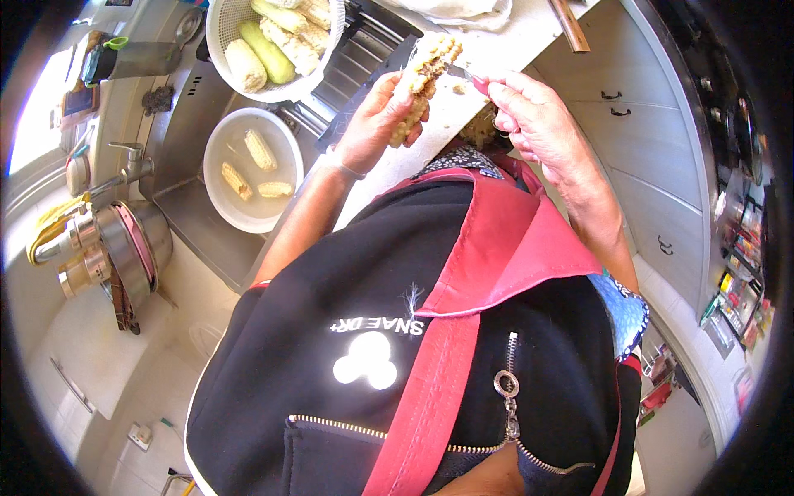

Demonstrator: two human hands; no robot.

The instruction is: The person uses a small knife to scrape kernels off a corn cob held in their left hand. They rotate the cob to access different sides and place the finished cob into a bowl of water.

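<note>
My left hand grips an ear of corn over the counter edge; part of the ear is browned and damaged. In my right hand is a small knife with a red handle, its blade tip at the damaged part of the ear. A white plastic basin in the sink holds water and several pieces of corn. Beyond it, a white colander holds several ears, one of them a corn ear still in pale green husk.
The stainless steel sink with its faucet lies at the left. Corn scraps lie on the white counter. A brown wooden stick juts over the counter's far edge. Below the counter, a container of scraps is partly hidden. Grey cabinets stand right.
</note>
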